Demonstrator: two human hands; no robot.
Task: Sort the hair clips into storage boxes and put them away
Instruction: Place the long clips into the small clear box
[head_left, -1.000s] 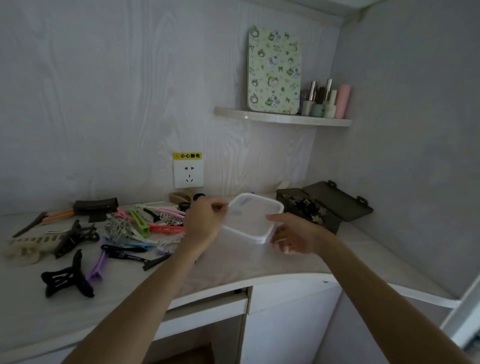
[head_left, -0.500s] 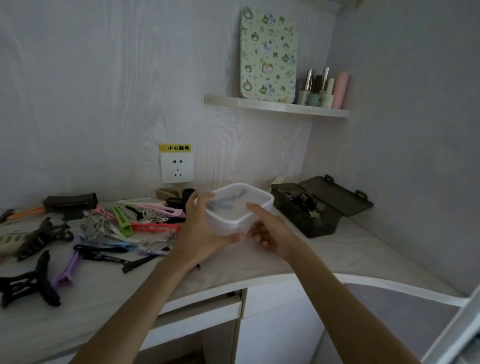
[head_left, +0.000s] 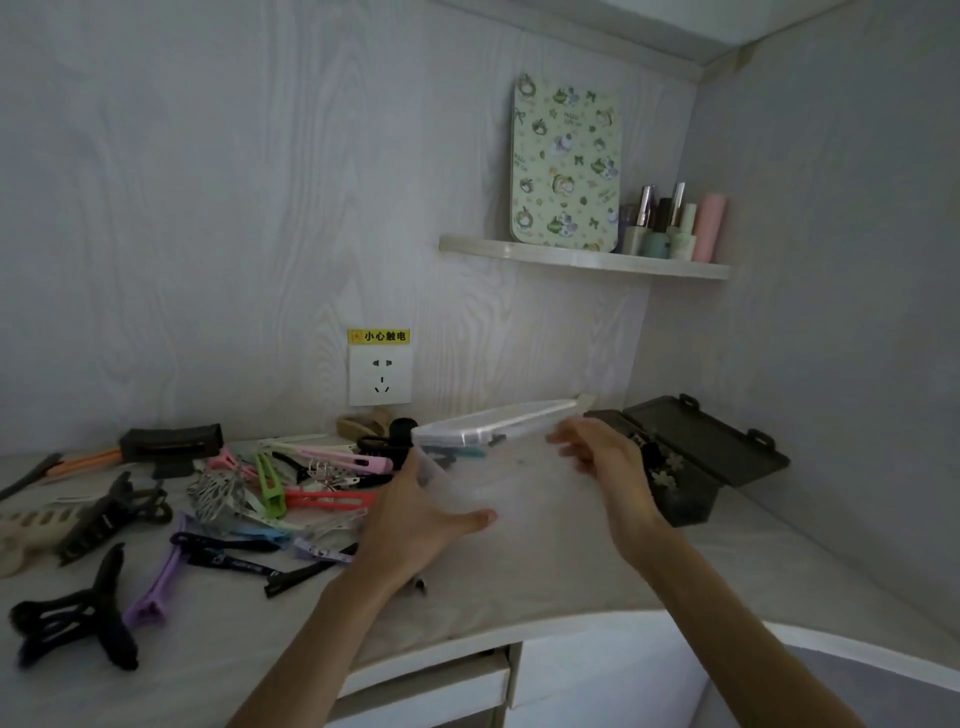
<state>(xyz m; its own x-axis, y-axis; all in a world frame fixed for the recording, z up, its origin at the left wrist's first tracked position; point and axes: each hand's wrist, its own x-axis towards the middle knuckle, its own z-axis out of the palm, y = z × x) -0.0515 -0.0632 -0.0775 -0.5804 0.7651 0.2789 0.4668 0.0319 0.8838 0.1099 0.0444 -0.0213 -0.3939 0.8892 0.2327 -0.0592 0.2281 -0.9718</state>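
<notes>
both hands (head_left: 434, 514) (head_left: 605, 462) are cradling a clear box (head_left: 498, 467) above the counter (head_left: 519, 582) beside the scattered hair clips (head_left: 291, 493), fingers wrapping its sides; keeping it level should be stopping contents spilling.

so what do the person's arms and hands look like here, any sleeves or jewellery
Both forearms are bare right up to the frame edge, with no sleeves showing. The left hand and the right hand wear no gloves, and no watch, bracelet or ring is visible. The right hand's fingers are blurred, so small details cannot be told.
</notes>
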